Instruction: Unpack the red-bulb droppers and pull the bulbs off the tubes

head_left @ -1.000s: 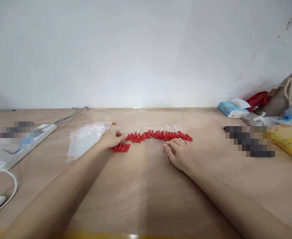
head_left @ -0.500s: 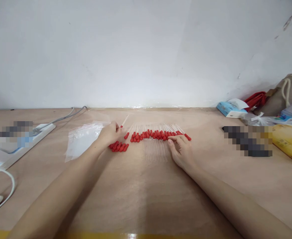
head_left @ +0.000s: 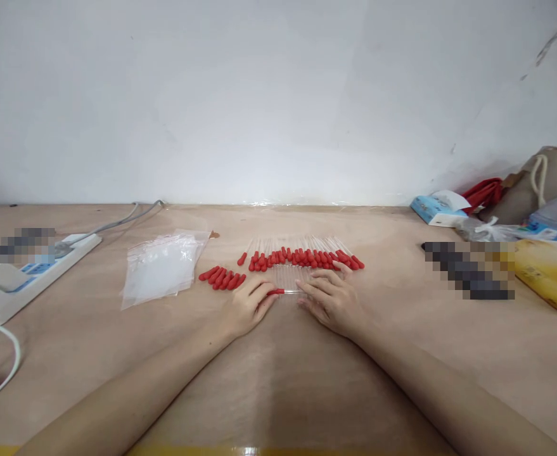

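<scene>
Between my two hands lies a dropper, a clear thin tube with a red rubber bulb, held level just above or on the table. My left hand pinches its red bulb end. My right hand has its fingertips on the tube's other end, with the exact grip partly hidden. Beyond the hands, a row of droppers with red bulbs lies with the tubes pointing away. Bare clear tubes lie in front of that row, partly covered by my hands. Several loose red bulbs rest left of them.
Clear zip bags lie at the left, beyond my left forearm. A white power strip with cables sits farther left. At the right are a blue tissue box, a pixelated dark object and a yellow package.
My left hand has come right and nearer with the dropper, turning it level. My right hand has shifted slightly nearer and left, its fingers now at the tube. The loose red bulbs are uncovered.
</scene>
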